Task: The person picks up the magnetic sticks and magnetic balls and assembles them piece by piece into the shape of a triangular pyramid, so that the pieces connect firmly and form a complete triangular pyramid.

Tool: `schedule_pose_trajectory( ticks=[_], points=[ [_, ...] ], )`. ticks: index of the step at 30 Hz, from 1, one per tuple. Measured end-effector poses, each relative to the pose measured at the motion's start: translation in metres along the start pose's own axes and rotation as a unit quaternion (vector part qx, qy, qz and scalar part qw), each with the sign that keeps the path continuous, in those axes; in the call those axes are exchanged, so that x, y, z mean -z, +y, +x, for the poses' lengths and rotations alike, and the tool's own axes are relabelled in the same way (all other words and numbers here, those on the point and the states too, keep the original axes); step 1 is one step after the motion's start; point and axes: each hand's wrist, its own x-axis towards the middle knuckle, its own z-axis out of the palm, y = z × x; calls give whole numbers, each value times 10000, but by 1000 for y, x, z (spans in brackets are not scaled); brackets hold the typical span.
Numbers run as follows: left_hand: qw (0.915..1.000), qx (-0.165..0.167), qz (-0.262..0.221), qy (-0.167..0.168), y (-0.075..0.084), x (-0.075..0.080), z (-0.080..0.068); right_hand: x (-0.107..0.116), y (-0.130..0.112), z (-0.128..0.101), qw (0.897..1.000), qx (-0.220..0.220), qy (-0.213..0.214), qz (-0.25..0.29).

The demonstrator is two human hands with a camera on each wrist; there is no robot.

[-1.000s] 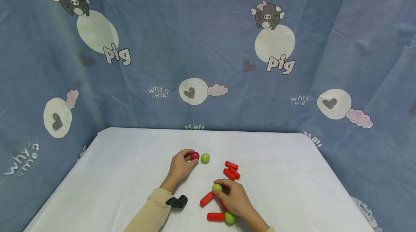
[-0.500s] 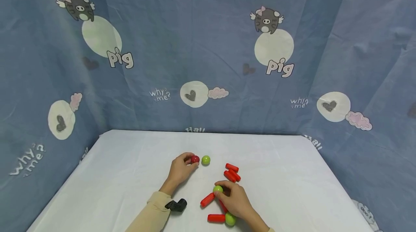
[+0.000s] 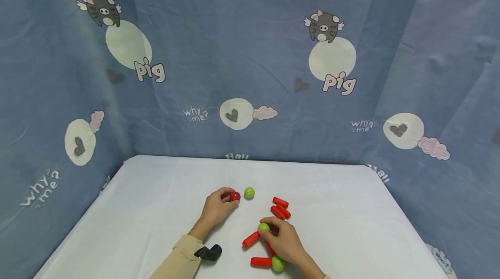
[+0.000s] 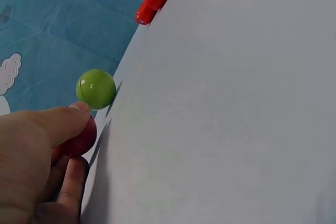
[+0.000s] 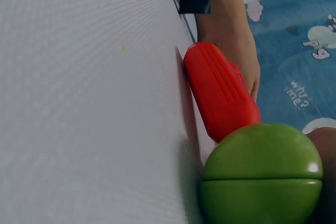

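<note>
In the head view my left hand [image 3: 216,209] pinches a shiny red ball [image 3: 235,196] between thumb and fingers; the left wrist view shows the thumb over the red ball [image 4: 81,139]. A green ball [image 3: 249,192] lies just right of it. Nearer the front, my right hand [image 3: 284,240] holds another green ball [image 3: 263,227] by thumb and fingertips. One red rod [image 3: 251,240] meets that ball; a second red rod [image 3: 269,248] is partly hidden under the hand. A third red rod [image 3: 261,262] touches a near green ball [image 3: 278,264]. A seamed green ball [image 5: 262,177] fills the right wrist view's lower corner.
Several loose red rods [image 3: 277,212] lie close together beyond my right hand. A black device [image 3: 208,253] is strapped at my left wrist. The white table [image 3: 343,218] is backed by a blue printed cloth [image 3: 265,53].
The head view has shifted slightly, so everything sits a little lower and to the right. Both hands keep hold of the same balls, with no clear movement over the table.
</note>
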Motion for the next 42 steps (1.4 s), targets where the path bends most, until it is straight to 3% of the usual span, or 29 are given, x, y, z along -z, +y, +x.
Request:
schedule_pose_trajectory(
  ticks=[11,24,33,42],
  points=[
    [9998,21,-83,-181,-1,9,-19,0,1,0,10000,51,-4,65],
    [9965,-9,-397,-742,0,21,-52,1,1,0,9999,86,-13,64],
    [9920,-167,-573,-1114,2,19,-82,2,2,-1,10000,72,-3,67],
    [9900,38,-640,-1254,6,22,-97,0,0,-1,9999,152,28,68]
  ],
)
